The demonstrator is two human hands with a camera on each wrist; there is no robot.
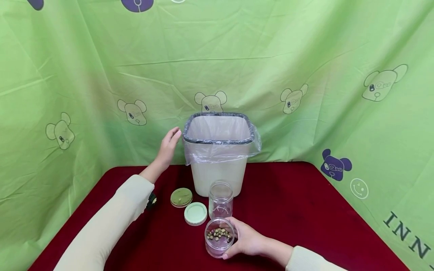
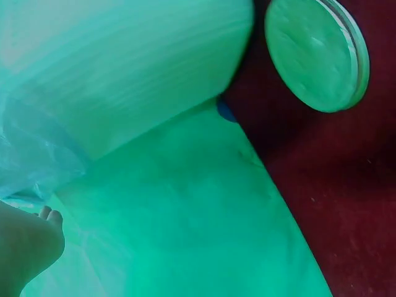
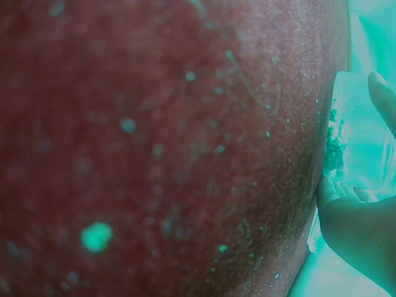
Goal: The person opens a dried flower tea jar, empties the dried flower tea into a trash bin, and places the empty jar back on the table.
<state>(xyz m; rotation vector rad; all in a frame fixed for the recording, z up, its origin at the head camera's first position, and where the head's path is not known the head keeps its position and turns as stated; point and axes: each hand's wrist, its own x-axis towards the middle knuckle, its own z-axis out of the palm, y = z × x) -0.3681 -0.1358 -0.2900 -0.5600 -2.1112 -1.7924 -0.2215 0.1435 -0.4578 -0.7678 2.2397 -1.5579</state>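
Observation:
In the head view my right hand [image 1: 248, 238] grips a clear jar [image 1: 218, 251] from its right side, and small dried buds [image 1: 219, 234] lie in the bottom. The right wrist view shows the same jar [image 3: 365, 136] between thumb and fingers. My left hand [image 1: 167, 147] is raised at the left rim of a white trash bin [image 1: 217, 169], its fingers fairly straight; whether they touch the liner I cannot tell. Another clear jar [image 1: 221, 201] stands between the held jar and the bin. Two round lids, an olive-green lid [image 1: 181, 197] and a pale green lid [image 1: 195, 213], lie left of it.
A thin clear liner bag [image 1: 220, 152] hangs over the bin's dark rim. Everything stands on a dark red tabletop [image 1: 291, 210]. Behind and at both sides hangs a green printed curtain [image 1: 237, 49].

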